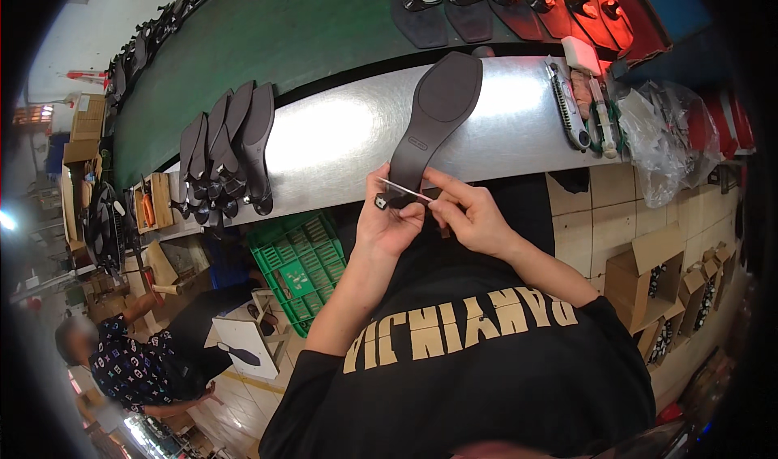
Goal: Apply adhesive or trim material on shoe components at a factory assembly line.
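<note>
A dark brown sandal [444, 94] lies sole up over the metal bench edge, its wide end on the bench and its narrow end towards me. My left hand [391, 220] is closed on that near end, where a shiny black and silver piece [382, 202] shows by the fingers. Pinched in my right hand [472, 216] is a thin pale stick-like tool [401, 188]. It slants across the sandal's near end, and its far tip reaches my left fingers. What exactly its tip touches is too small to tell.
Several finished-looking sandals [227, 147] lean together on the metal bench [324, 135]. More stand on the green belt [324, 29]. A utility knife [567, 106] and a syringe [602, 119] lie right, beside a clear plastic bag [660, 135]. Below are a green crate [298, 264] and a seated person [146, 362].
</note>
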A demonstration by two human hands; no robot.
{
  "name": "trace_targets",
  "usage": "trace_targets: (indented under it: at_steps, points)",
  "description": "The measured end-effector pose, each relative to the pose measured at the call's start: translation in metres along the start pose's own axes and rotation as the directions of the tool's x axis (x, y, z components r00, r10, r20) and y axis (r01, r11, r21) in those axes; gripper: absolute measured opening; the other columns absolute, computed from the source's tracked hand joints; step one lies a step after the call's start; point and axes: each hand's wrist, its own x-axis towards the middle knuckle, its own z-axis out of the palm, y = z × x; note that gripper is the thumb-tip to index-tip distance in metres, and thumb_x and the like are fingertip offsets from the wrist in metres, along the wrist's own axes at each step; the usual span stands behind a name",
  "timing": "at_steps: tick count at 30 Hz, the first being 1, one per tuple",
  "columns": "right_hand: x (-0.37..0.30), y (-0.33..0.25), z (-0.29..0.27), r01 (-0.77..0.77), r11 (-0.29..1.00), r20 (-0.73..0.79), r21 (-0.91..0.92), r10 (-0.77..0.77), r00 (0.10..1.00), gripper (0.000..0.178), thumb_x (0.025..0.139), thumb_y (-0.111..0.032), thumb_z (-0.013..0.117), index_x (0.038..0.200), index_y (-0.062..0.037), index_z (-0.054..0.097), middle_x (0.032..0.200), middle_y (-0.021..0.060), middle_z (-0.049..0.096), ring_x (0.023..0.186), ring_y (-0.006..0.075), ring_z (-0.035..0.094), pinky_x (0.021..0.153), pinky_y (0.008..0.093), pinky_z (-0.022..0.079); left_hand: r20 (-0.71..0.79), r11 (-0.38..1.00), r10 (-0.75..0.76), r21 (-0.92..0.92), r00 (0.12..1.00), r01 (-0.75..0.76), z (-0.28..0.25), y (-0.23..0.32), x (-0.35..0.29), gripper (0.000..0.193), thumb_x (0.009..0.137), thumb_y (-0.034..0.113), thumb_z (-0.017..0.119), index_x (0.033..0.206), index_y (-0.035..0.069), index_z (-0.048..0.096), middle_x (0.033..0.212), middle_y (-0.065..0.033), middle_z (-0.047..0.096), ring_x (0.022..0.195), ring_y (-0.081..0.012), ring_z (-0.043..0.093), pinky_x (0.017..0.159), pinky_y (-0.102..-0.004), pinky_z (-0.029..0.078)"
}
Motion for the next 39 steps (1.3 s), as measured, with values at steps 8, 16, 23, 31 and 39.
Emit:
trace_targets:
  at_steps: [8, 16, 23, 31, 39]
  points:
    - [0.006, -0.013, -0.013, -0.36, 0.86, 0.117, 0.361, 0.341, 0.933, 0.038, 0.097, -0.011, 0.047, 0.135, -0.0042, 0.05, 0.067, -0.0005, 0.056, 0.05, 0.0036, 0.044, 0.042, 0.0172, 0.035, 0.013, 0.907, 0.32, 0.284, 0.947, -0.31, 0.002, -0.003, -0.008, 0.032, 0.095, 0.037, 0.053, 0.095, 0.006, 0.063, 0.084, -0.0037, 0.065, 0.067, -0.0108, 0.058, 0.043, -0.0221, 0.037]
    - [0.0, -0.015, 0.004, -0.474, 0.696, 0.311, 0.54, 0.359, 0.88, 0.048, 0.097, -0.015, 0.051, 0.141, -0.0026, 0.036, 0.065, 0.0006, 0.053, 0.048, 0.0056, 0.045, 0.041, 0.0178, 0.032, 0.278, 0.311, 0.787, 0.592, 0.551, -0.743, -0.002, -0.01, -0.011, 0.061, 0.1, 0.049, 0.039, 0.075, -0.001, 0.063, 0.072, -0.0094, 0.066, 0.064, -0.0134, 0.061, 0.061, -0.0246, 0.047]
    - [-0.005, -0.03, 0.007, -0.218, 0.971, 0.139, 0.096, 0.203, 0.969, 0.015, 0.093, -0.007, 0.056, 0.103, 0.0003, 0.064, 0.07, 0.0067, 0.061, 0.052, 0.0131, 0.055, 0.047, 0.0235, 0.043, 0.342, 0.265, 0.785, 0.569, 0.517, -0.778, -0.009, 0.003, -0.022, 0.076, 0.099, 0.059, 0.024, 0.071, -0.001, 0.061, 0.066, -0.0077, 0.063, 0.061, -0.0122, 0.056, 0.062, -0.0237, 0.044]
    - [-0.006, -0.024, 0.023, 0.389, 0.822, 0.078, -0.416, -0.394, 0.916, 0.013, 0.081, 0.001, 0.064, 0.094, -0.0003, 0.062, 0.078, 0.0137, 0.065, 0.07, 0.0305, 0.065, 0.061, 0.0359, 0.051, 0.295, 0.404, 0.702, 0.584, 0.648, -0.704, 0.001, 0.008, -0.03, 0.083, 0.091, 0.073, 0.017, 0.07, 0.003, 0.057, 0.063, -0.005, 0.06, 0.056, -0.0112, 0.052, 0.054, -0.0233, 0.043]
    - [-0.003, -0.026, 0.017, 0.304, 0.8, -0.001, -0.517, -0.356, 0.934, 0.005, 0.087, -0.006, 0.061, 0.09, -0.0022, 0.059, 0.074, 0.0137, 0.06, 0.066, 0.0315, 0.062, 0.058, 0.0381, 0.049, 0.074, 0.977, 0.212, -0.004, 0.974, -0.212, 0.019, 0.004, -0.032, 0.045, 0.091, 0.052, 0.053, 0.082, 0.008, 0.059, 0.076, -0.0058, 0.059, 0.069, -0.0181, 0.053, 0.046, -0.024, 0.038]
